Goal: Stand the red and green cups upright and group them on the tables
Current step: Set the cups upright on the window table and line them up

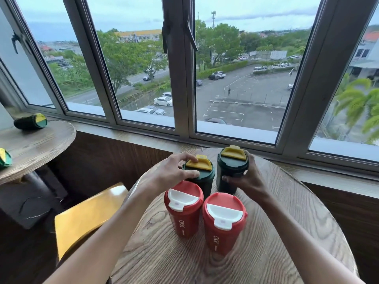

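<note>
Head view, with the near round table as the landmark. Four cups stand upright on it in a tight square. The two red cups sit on the side nearest the person, close beside each other. The two green cups are on the window side, long axes vertical, yellow flaps up.

The left hand lies on top of the left green cup, fingers loosely curved and pressing on its lid and flap, not wrapped around the body. The right hand is closed around the right green cup, thumb on the near face, fingers hidden behind the far side. A small gap separates the two green cups; closing it looks like the last touch here.

Beyond this table's left edge stands a second round table. Two more green cups lie tipped on it, the rear one's long axis running roughly left to right, the front one cut off by the frame. They lie well apart from both hands; the left hand is the nearer, and I judge those are next.
</note>
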Demonstrator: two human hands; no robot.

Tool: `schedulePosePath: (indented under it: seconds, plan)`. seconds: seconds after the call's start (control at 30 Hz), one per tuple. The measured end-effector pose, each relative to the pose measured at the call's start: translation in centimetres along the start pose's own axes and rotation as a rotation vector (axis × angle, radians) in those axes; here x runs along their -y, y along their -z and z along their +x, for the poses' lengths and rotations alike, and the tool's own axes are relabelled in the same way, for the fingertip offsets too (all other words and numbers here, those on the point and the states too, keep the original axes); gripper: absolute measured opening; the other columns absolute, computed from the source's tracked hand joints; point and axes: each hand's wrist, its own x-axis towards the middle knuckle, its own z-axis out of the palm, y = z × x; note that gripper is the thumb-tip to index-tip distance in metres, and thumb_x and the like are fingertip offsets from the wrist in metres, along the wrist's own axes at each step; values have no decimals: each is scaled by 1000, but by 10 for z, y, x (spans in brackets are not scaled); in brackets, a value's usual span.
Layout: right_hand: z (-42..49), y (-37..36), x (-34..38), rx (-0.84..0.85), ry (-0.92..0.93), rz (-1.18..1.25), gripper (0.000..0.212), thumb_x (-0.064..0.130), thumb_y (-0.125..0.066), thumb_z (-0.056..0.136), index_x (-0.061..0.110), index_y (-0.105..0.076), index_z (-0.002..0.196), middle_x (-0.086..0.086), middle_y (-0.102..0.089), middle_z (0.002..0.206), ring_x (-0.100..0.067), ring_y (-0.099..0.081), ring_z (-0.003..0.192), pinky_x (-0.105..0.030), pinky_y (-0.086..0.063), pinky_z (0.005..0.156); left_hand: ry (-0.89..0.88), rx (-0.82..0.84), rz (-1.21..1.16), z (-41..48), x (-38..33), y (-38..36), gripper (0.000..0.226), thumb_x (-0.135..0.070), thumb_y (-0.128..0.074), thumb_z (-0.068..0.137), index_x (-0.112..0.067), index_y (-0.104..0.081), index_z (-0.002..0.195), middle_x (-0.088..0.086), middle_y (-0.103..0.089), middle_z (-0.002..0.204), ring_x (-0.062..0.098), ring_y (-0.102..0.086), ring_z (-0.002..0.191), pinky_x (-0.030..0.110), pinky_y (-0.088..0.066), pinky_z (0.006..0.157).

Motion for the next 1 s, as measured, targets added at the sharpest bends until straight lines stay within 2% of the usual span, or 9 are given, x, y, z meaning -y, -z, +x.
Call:
schedulePosePath:
  seconds: [0.07,0.2,0.33,0.43,0.57,0.63,0.73,0.9,1.0]
  plan:
    - [-8,4,-1,18,12,3,96,17,-94,52,24,-40,131,-1,-56,121,-16,-54,116,-31,-45,101,1,4,-12,0,0,0,31,-30,-80,78,-35,-69,107,-2,-64,115,26,-68,98,34,-55,86]
    - [-19,6,1,59,-4,31,95,29,-93,49,26,-43,130,-3,-57,122,-19,-56,116,-34,-49,95,15,10,-14,-1,0,1,31,-35,-81,76,-40,-69,104,-2,-66,110,26,-70,96,37,-56,87]
    - [-20,19,9,301,-208,180,91,-7,-83,65,21,-35,137,-5,-53,125,-19,-51,121,-24,-54,87,6,9,-9,-1,0,2,31,-36,-81,76,-40,-69,104,-5,-65,112,22,-69,96,36,-56,87]
    - [-21,30,10,486,-341,155,82,-6,-77,73,21,-39,140,0,-54,129,-18,-46,127,-26,-54,87,6,6,-2,0,0,1,33,-40,-81,72,-43,-68,103,-7,-64,112,19,-69,93,38,-58,87]
    - [-26,24,5,407,-376,121,57,0,-81,71,22,-56,118,-3,-61,118,-24,-54,118,-38,-53,96,4,9,12,0,2,1,37,-50,-78,66,-49,-67,101,-9,-64,112,16,-70,91,40,-58,87]
    - [-30,23,2,379,-370,115,56,2,-83,69,24,-58,114,-8,-62,121,-27,-54,117,-45,-51,99,-6,6,-8,0,2,0,33,-40,-80,74,-43,-68,105,-6,-63,115,14,-68,92,33,-57,85]
    - [-36,24,-1,399,-347,114,61,5,-85,68,27,-59,117,-10,-62,123,-32,-53,121,-52,-49,99,-13,6,-20,-1,2,1,34,-35,-80,77,-39,-68,108,-6,-63,115,14,-67,93,32,-55,87]
    - [-44,26,5,415,-338,142,68,-2,-84,67,20,-57,125,-11,-62,125,-35,-52,120,-49,-54,93,-30,-2,-9,0,4,0,36,-34,-80,77,-36,-69,111,-4,-62,122,15,-65,99,34,-55,91]
    - [-50,25,7,425,-341,155,68,-3,-83,68,16,-56,127,-9,-63,124,-34,-53,119,-41,-56,86,-36,-5,-13,1,5,-1,37,-34,-80,77,-35,-69,112,-3,-60,124,17,-62,106,37,-52,97]
